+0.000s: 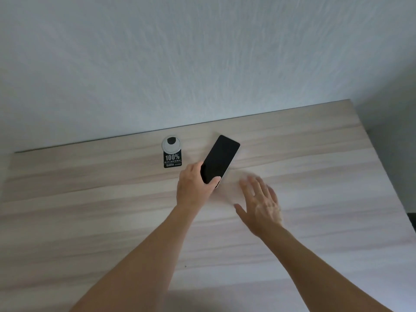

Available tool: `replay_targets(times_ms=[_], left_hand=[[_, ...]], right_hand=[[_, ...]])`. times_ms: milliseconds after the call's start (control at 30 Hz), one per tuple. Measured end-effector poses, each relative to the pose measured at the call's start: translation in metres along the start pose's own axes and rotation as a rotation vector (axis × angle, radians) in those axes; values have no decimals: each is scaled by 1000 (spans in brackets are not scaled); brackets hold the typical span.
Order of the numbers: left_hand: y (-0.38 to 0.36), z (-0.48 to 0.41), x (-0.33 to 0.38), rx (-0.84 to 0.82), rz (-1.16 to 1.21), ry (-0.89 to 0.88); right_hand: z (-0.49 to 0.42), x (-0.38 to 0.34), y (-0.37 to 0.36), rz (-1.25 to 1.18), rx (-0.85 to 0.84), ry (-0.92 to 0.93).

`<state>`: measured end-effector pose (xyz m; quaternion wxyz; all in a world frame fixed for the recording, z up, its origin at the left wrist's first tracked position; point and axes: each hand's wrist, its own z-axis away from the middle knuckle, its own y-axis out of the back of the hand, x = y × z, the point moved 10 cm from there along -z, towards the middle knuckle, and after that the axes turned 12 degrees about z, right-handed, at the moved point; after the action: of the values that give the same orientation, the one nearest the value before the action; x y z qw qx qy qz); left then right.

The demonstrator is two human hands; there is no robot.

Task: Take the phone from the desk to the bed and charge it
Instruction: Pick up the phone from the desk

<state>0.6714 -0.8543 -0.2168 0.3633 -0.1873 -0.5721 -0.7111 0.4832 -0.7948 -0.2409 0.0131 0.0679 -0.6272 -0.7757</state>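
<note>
phone [220,157] held over pale wood desk [315,176] (textured white wall [202,52] behind).

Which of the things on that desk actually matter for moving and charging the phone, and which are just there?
Part of the job:
- black flat rectangular phone, gripped at its near end by the left hand
- right hand, open, holding nothing
- pale wood-grain desk

Just there:
- round silver cable grommet
- black "100%" sticker
- white textured wall
</note>
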Motion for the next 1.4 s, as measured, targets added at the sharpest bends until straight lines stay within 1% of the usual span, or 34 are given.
replay_targets(times_ms=[100, 300, 567, 700, 900, 1033, 1200, 1400], left_hand=[[-10, -20, 9, 22, 0, -36], [-26, -44, 24, 42, -71, -62], [-35, -60, 19, -7, -110, 70], [-38, -61, 24, -44, -36, 92], [-30, -44, 13, -93, 132, 219], [-25, -16, 5, -152, 216, 248], [2, 29, 11, -91, 520, 293], [41, 89, 35, -66, 878, 343]], right_hand=[[-11, 2, -9, 45, 17, 0], [-15, 4, -16, 4, 35, 0], [-16, 5, -21, 41, 0, 15], [-17, 6, -21, 20, -9, 0], [-18, 3, -16, 36, -46, 15], [-18, 2, -6, -33, -164, 45], [-3, -6, 41, -305, -190, 60], [45, -32, 96, -561, -107, 4]])
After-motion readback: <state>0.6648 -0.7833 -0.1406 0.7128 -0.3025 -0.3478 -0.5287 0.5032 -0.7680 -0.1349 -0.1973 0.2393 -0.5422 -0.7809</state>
